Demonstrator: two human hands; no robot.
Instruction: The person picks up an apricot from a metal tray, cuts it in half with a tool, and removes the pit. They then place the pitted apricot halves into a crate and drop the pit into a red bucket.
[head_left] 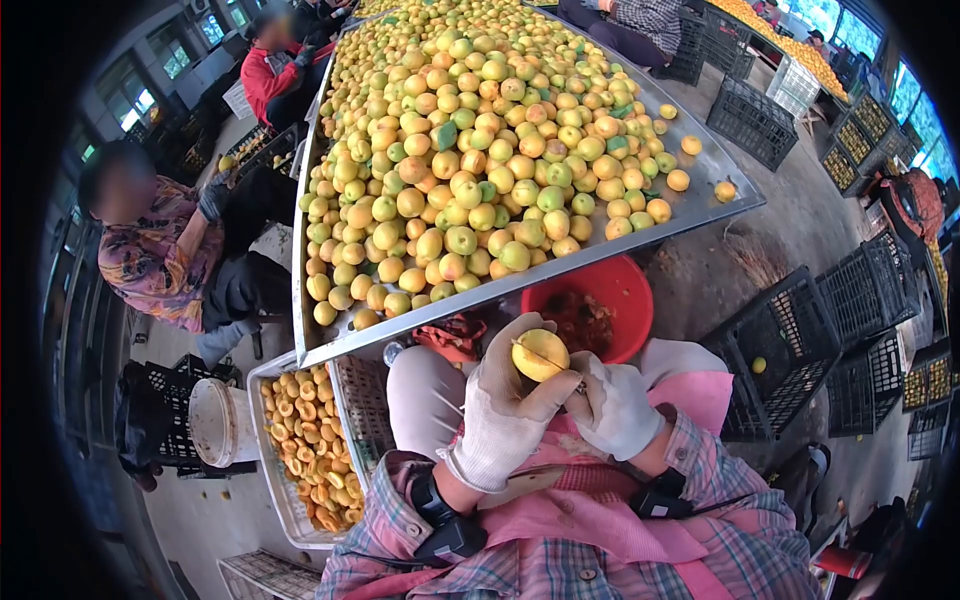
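My left hand [503, 405], in a white cotton glove, is closed around a yellow fruit [540, 354] held over my lap. My right hand [613, 408], also gloved, presses against the fruit's right side; a thin blade seems to run along the fruit, but I cannot make out the tool itself. Both hands sit just in front of a red bucket [622, 284] that holds dark scraps. Right beyond them a big metal table [700, 195] is heaped with yellow-green fruit [480, 140].
A tray of cut fruit halves [308, 445] lies at my lower left beside a white bucket [215, 422]. Black plastic crates [790, 345] stand to the right. A seated person in a patterned top [155, 255] works at the left; others sit farther back.
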